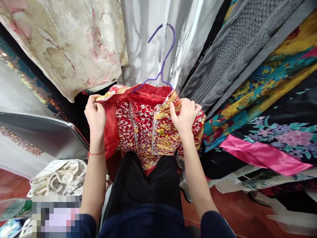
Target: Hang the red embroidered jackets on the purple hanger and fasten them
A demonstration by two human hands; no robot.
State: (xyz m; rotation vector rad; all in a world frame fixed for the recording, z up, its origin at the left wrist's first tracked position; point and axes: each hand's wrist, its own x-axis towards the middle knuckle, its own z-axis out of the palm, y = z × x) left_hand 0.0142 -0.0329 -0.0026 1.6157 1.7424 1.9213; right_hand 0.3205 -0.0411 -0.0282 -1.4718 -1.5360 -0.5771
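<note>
A red jacket (141,120) with gold and silver embroidery lies over my knees, its front partly opened to a plain red lining. Inside its neck sits a purple wire hanger (162,66), the hook pointing up and away from me. My left hand (95,112) pinches the embroidered edge of the left front panel and holds it folded outward. On the other side, my right hand (184,115) grips the right shoulder of the jacket, the thumb lying over the gold embroidery. The hanger's lower part is hidden within the garment.
A cream floral garment (86,43) hangs at upper left. To the right hang a grey cable-knit piece (230,49) and a black floral garment with a pink satin band (262,155). White cloth straps (59,178) are piled at lower left. White metal bars (183,43) stand behind the hanger.
</note>
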